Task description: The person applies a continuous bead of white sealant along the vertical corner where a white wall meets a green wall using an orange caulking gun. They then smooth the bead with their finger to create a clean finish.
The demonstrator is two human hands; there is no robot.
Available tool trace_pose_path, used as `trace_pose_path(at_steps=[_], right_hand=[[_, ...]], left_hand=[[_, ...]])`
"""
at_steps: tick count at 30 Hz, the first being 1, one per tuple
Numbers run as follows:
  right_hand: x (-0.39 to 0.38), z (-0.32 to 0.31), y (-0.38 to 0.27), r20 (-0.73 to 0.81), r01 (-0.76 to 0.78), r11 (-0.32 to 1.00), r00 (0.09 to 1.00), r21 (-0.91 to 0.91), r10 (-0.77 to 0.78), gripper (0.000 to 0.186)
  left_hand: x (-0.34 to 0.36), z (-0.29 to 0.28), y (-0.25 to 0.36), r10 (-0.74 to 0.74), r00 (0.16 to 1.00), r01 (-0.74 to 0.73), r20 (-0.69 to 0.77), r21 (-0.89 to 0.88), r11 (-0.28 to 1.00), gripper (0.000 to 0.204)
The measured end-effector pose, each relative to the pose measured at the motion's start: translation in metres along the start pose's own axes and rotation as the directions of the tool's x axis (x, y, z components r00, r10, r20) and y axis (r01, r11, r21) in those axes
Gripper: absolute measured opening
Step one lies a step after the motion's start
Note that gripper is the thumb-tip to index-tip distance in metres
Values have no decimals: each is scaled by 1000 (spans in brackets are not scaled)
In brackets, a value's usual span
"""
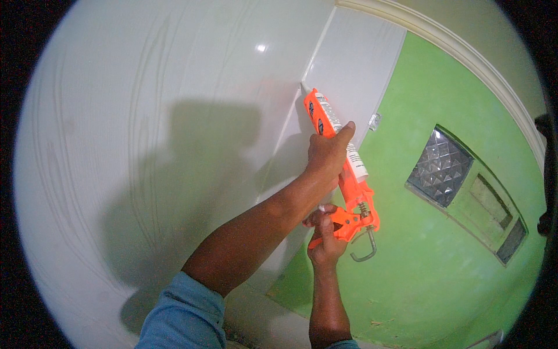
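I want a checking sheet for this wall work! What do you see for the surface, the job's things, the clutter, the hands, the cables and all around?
Surface: glossy white wall panels meeting at a seam; shadows of the arms fall on them.
Job's things: orange caulking gun holding a white tube, its nozzle tip at the panel seam.
Clutter: nothing seen.
Hands: left hand wraps the tube from the front; right hand grips the handle and trigger.
Cables: nothing seen.
Surroundings: green wall with a glass block window, a cream curved moulding above, and a small clip on the panel edge.
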State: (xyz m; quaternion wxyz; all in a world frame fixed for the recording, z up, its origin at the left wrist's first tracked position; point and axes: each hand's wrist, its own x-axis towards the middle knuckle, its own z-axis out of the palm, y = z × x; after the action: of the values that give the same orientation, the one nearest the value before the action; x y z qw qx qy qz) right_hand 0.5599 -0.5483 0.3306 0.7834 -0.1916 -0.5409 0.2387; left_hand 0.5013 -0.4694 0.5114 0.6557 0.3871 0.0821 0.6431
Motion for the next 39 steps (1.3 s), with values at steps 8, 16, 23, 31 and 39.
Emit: trace_pose_path(at_steps=[8,16,23,31,39], right_hand=[[-1,3,-2,-53,27,997,998,-66,-31,32],[-3,4,-1,-79,16,998,997,-55,-20,32],[-5,7,-4,-106,-8,1000,994,-28,5,31],[-3,-5,-3,-26,47,998,999,36,-46,36],[-11,9,-7,-39,100,971,995,215,-93,64]], left_hand=[[-5,-2,0,26,998,-25,60,-21,999,28],[1,0,-4,7,1000,-7,-2,-7,1000,28],[-1,-2,-3,-15,1000,15,25,6,1000,28],[-2,1,-1,-12,1000,12,-14,13,1000,31],[-6,-1,3,-43,999,43,-9,38,998,30]])
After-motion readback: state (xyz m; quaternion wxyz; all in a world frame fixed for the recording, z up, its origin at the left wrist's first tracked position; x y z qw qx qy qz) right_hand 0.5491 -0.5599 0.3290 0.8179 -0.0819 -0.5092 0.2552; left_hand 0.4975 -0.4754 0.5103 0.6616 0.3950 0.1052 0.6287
